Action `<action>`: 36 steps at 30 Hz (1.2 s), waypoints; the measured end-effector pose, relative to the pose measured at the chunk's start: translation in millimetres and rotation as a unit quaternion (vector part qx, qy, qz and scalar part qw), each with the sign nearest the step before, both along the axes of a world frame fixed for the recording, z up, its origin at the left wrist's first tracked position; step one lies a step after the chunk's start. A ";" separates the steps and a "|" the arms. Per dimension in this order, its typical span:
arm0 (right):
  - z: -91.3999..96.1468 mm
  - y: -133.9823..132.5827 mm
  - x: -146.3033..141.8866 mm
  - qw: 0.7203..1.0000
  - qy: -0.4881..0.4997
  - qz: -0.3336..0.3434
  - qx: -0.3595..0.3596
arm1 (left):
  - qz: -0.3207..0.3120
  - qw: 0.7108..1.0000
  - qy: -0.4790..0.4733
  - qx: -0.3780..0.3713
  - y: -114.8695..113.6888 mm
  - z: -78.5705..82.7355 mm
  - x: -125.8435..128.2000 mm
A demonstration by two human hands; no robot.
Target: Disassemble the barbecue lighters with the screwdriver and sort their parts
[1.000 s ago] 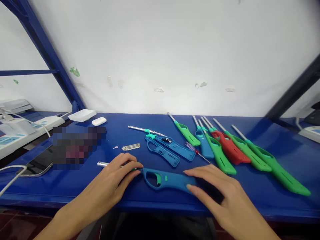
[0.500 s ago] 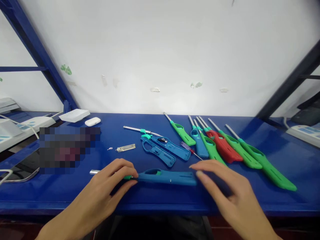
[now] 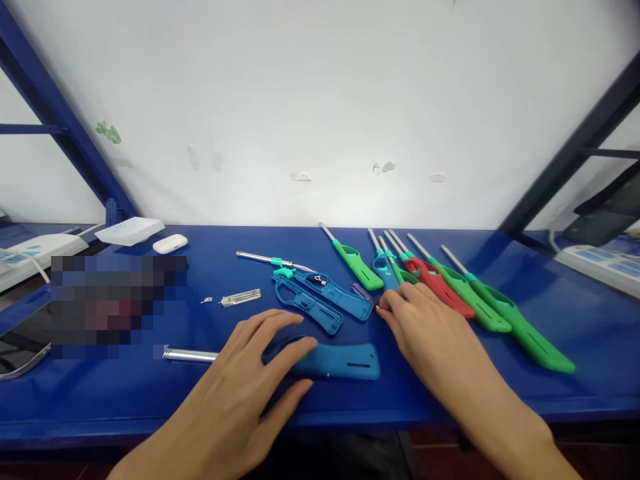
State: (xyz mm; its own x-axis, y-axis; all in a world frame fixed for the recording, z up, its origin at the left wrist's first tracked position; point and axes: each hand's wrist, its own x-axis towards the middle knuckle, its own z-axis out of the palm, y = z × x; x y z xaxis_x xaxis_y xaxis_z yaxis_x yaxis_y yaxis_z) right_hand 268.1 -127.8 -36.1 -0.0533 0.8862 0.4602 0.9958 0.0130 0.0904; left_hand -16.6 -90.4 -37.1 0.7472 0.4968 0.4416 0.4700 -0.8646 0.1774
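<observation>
At 6 o'clock, the long blue plastic lighter handle (image 3: pixel 345 361) looks smooth and satiny; its thin silver tube (image 3: pixel 190 355) at 8 is shiny metal. Toward 12 from the handle, 2 blue plastic half-shells (image 3: pixel 320 310) look matt, with ribbed insides. The small see-through reservoir (image 3: pixel 241 297) at 8 looks like clear plastic. The long bright-green lighter (image 3: pixel 525 327) at 4 is smooth plastic. The rounded white case (image 3: pixel 171 244) at 9 looks like slick plastic. The blue tabletop (image 3: pixel 100 387) is glossy; the white wall (image 3: pixel 320 100) at 12 is matt, with rough patches.

Bright wall (image 3: pixel 280 93) | edges stretched, seemingly soft | left patch (image 3: pixel 117 300) pixelated
</observation>
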 end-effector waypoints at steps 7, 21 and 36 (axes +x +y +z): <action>13.1 -10.6 19.0 0.996 0.086 -0.003 0.024 | 0.025 0.999 0.018 -0.031 5.9 -6.4 8.0; -4.5 -35.1 -16.0 0.817 0.567 0.102 0.038 | 0.005 0.995 0.035 -0.099 8.8 -5.2 6.3; -0.5 -46.0 -12.0 0.876 0.473 0.088 0.045 | -0.003 0.995 0.041 -0.091 7.5 -6.7 5.8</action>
